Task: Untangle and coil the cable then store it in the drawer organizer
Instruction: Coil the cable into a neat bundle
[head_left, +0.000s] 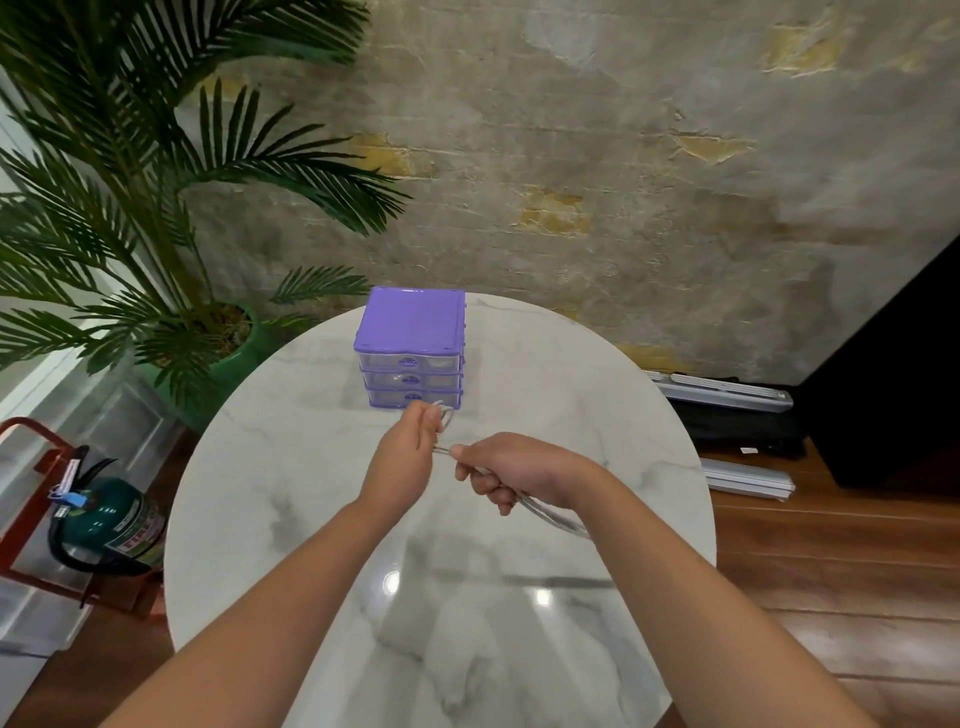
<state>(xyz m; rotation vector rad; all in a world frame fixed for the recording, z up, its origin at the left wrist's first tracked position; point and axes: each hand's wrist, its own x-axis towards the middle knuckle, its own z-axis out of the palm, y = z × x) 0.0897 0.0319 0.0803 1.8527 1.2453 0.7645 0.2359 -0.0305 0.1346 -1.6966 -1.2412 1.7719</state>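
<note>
Standing just beyond both hands on the round marble table (249, 467) is a purple drawer organizer (411, 348), its three clear drawers pushed in. A potted palm (130, 208) and a green fire extinguisher (111, 525), its label too blurred to read, sit off past the left hand. The left hand (402, 457) pinches a small loop of white cable (550, 514); the right hand (511, 470) grips the strands, which trail out beneath its wrist.
</note>
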